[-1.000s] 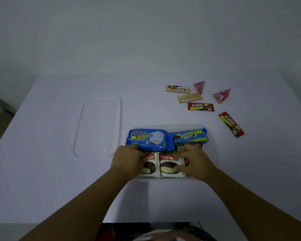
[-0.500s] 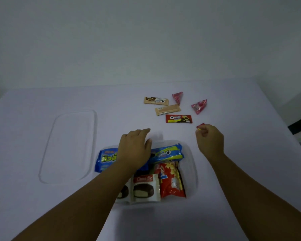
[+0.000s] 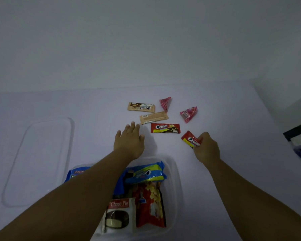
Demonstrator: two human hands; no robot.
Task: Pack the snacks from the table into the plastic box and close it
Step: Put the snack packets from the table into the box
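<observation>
Five loose snacks lay on the white table (image 3: pixel 233 105) beyond the hands, and a sixth was in my right hand. I had the right hand (image 3: pixel 206 148) curled round a red Cream-O packet (image 3: pixel 190 139), fingers and thumb pinching its near end while the far end stuck out up and left; I could not tell whether the packet touched the tabletop. My left hand (image 3: pixel 129 142) reached forward past the box, palm down, fingers straight and slightly spread, holding nothing, its fingertips just short of the tan wafer bar (image 3: pixel 153 117). A second red Cream-O packet (image 3: pixel 165 128) lay flat between the two hands, just right of the left fingertips. Farther back sat a beige Cream-O packet (image 3: pixel 141 107), with one red triangular pouch (image 3: pixel 165 103) beside it and another pink-red triangular pouch (image 3: pixel 188 114) off to the right, apart from the rest.

The clear plastic box (image 3: pixel 176 180) stood open at the near edge of the table, under my left forearm. Inside it I saw a blue Cream-O pack (image 3: pixel 145 173) along the far side, a blue pack (image 3: pixel 76 173) mostly hidden by my forearm at the far left, a red snack bag (image 3: pixel 150 209) lying lengthwise on the right, and a Choco Pie pack (image 3: pixel 119 214) at the near side, touching the red bag. The clear lid (image 3: pixel 42 160) lay flat on the table left of the box, just beside it, not on it
</observation>
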